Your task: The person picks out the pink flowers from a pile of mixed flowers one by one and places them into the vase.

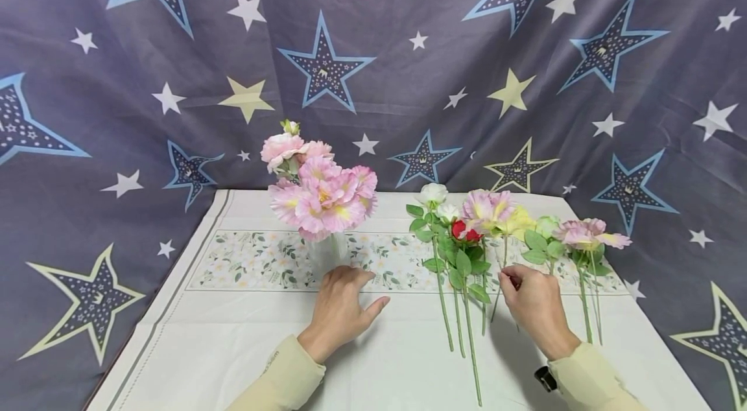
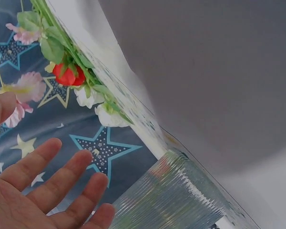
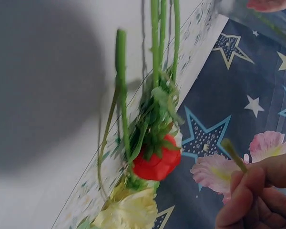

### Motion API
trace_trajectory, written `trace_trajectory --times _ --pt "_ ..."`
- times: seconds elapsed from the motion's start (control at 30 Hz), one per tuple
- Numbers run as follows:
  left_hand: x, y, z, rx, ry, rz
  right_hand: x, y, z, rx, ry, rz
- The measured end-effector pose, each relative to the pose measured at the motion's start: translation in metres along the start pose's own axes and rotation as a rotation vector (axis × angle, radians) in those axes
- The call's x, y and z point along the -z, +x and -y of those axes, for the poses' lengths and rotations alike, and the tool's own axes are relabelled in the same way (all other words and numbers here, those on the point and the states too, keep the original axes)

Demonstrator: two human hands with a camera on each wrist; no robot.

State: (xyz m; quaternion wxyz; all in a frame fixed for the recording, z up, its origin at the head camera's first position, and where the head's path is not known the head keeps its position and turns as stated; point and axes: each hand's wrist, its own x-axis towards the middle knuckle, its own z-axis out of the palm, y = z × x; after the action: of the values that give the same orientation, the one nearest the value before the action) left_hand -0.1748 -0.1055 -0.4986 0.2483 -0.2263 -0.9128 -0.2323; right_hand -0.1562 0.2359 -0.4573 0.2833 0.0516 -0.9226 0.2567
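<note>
A pink-and-yellow flower [image 1: 487,210] is over the right half of the bench [image 1: 245,327], its bloom toward the far edge; whether it touches the cloth I cannot tell. The right hand [image 1: 539,307] has its grip on this flower's thin stem, pinched between thumb and curled fingers, the cut end poking out past them in the right wrist view.

Just beside it lie a yellow flower [image 1: 519,223] and a red flower [image 1: 465,231], with two white flowers [image 1: 434,194] farther left, their stems pointing to the near edge. Toward the right edge lie a pale green flower [image 1: 546,225] and another pink flower [image 1: 585,233].

Left of centre, nearer the far edge, a clear ribbed vase [image 1: 329,254] stands upright, holding large pink blooms [image 1: 327,197]. The left hand [image 1: 341,307] is just beside it, its grip released, fingers spread; contact with the vase is unclear.

A floral strip [image 1: 251,262] crosses the bench from left to right. Behind the far edge hangs a grey star-patterned cloth [image 1: 373,2].
</note>
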Motion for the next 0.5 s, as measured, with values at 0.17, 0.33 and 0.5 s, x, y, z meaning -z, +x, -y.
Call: trace_trajectory --times 0.17,0.33,0.5 --pt "0.0 0.001 -0.002 -0.003 -0.003 -0.004 -0.006 -0.001 0.009 0.033 0.014 -0.006" --pt "-0.002 0.0 -0.003 -0.002 -0.013 -0.015 -0.011 -0.002 0.018 0.037 0.038 -0.001" --pt "-0.003 0.0 -0.004 -0.003 -0.011 -0.022 -0.017 -0.003 0.025 0.059 0.063 0.003"
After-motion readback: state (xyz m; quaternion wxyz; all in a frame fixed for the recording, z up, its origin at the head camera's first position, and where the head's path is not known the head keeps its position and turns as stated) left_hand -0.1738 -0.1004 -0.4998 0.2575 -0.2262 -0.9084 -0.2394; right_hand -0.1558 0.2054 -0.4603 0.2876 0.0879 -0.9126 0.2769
